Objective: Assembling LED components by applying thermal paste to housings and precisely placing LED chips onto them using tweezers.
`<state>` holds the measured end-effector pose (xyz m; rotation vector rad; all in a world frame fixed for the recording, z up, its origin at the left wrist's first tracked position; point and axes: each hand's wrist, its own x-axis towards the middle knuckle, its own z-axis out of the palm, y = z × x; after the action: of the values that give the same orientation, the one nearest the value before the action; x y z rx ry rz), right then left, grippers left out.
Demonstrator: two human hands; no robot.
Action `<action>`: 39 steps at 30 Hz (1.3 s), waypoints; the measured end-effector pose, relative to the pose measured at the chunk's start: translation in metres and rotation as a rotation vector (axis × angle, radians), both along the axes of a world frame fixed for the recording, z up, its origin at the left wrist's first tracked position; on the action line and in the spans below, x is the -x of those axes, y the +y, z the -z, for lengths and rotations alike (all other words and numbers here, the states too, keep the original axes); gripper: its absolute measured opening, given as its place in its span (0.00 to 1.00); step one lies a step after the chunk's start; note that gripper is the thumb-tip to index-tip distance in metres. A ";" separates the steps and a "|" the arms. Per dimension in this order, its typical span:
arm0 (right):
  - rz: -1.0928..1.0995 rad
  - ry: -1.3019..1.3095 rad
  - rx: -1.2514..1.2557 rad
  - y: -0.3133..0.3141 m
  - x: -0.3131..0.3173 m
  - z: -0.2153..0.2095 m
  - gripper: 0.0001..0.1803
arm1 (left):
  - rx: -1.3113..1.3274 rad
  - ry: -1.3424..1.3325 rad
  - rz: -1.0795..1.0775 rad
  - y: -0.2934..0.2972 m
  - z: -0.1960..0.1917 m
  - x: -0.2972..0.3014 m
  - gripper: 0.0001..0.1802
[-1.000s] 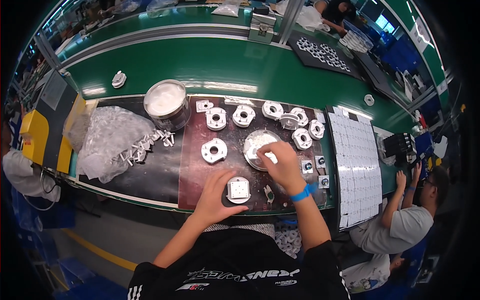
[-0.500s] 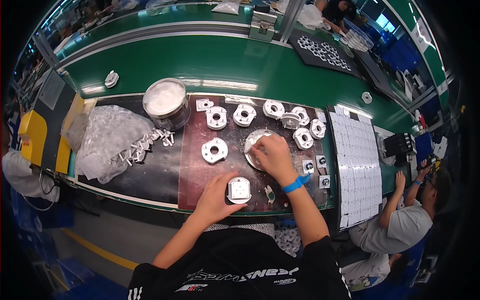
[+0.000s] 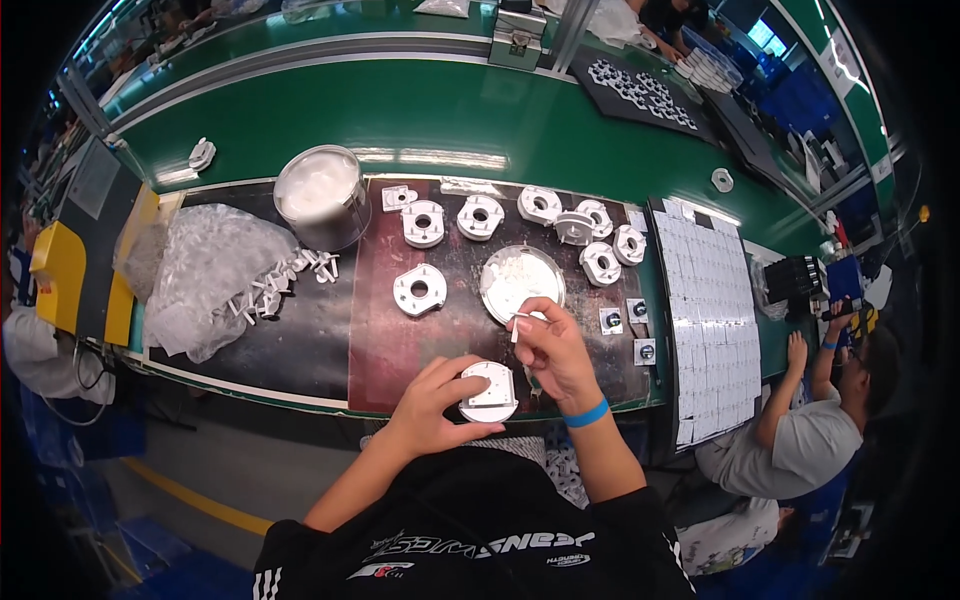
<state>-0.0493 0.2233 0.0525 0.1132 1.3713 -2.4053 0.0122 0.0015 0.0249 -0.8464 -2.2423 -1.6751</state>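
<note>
My left hand [image 3: 432, 408] is closed around the edge of a round white plastic housing [image 3: 490, 402], held at the front of the work mat with small dots on its flat upper face. A finger of that hand lies across the face. Just to the right, my right hand [image 3: 558, 358] pinches a small white plastic pin [image 3: 516, 330] with a slender stem. Beyond that hand sits a round shallow dish [image 3: 552, 272] with small white pieces in it. The pin is apart from the housing.
Several white ring-shaped housings [image 3: 419, 290] stand around the dish. On the left are a tub of white material [image 3: 322, 190], a plastic bag [image 3: 215, 275] and loose white pins [image 3: 265, 295]. Small square parts [image 3: 644, 352] and a white-covered board [image 3: 708, 330] lie right; a co-worker [image 3: 810, 440] sits beyond.
My right hand has come out of the dish toward me, now with the white pin in its fingers. My left hand has shifted slightly right with the housing, a finger now across its face.
</note>
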 end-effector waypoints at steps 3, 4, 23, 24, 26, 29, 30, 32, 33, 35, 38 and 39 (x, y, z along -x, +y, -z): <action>-0.016 -0.012 0.052 -0.004 -0.005 0.000 0.12 | 0.000 0.051 0.033 0.000 -0.012 0.002 0.40; -0.022 -0.013 0.043 -0.006 -0.007 -0.001 0.12 | 0.002 0.048 0.031 0.001 -0.015 0.002 0.40; -0.100 0.006 0.057 -0.011 -0.018 -0.001 0.12 | -0.011 0.032 0.042 0.001 -0.017 -0.002 0.37; -0.073 0.035 0.009 -0.013 -0.019 -0.004 0.12 | -0.015 0.033 0.049 0.001 -0.017 -0.002 0.37; -0.044 0.062 -0.039 -0.012 -0.020 -0.005 0.12 | -0.018 0.019 0.063 0.000 -0.015 -0.001 0.37; -0.060 0.325 -0.186 -0.006 -0.020 -0.007 0.12 | -0.038 -0.005 0.077 -0.001 -0.012 -0.005 0.36; -0.097 0.371 -0.248 -0.002 -0.020 -0.010 0.12 | -0.055 -0.022 0.089 -0.001 -0.011 -0.006 0.35; -0.165 0.409 -0.324 0.004 -0.018 -0.016 0.10 | -0.054 0.004 0.099 0.000 -0.011 -0.005 0.37; -0.163 0.410 -0.325 0.008 -0.016 -0.016 0.10 | -0.053 0.029 0.110 0.000 -0.011 -0.004 0.38; -0.282 0.503 -0.321 0.016 -0.012 -0.017 0.10 | -0.104 -0.003 0.126 0.003 -0.009 -0.007 0.41; -0.438 0.506 -0.426 0.023 -0.004 -0.026 0.09 | -0.144 -0.002 0.122 0.003 -0.001 -0.011 0.49; -0.436 0.506 -0.427 0.024 -0.003 -0.028 0.09 | -0.143 -0.031 0.129 0.003 0.000 -0.012 0.50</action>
<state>-0.0465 0.2477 0.0804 -0.6579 1.8780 -1.8126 0.0243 0.0044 0.0250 -0.9547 -2.0973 -1.8917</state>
